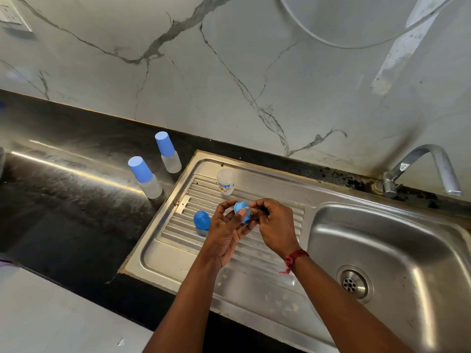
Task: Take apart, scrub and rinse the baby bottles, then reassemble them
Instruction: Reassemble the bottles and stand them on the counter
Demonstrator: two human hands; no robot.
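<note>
**A:** Two grips on one part, centre frame. The left grip [226, 231] curls round the blue plastic screw ring [239, 209], and the right grip [274, 225] pinches its pale teat [246, 212].

**B:** Danger?

**A:** If the fingers slip, that teat could drop towards the steel drain [354, 281], lower right. The ring sits between both grips, above the ribbed steel drainboard [178, 226].

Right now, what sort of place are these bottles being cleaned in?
Most likely a home kitchen: a stainless steel sink with a ribbed drainboard is set into a black stone counter, with a tap behind it.
</note>
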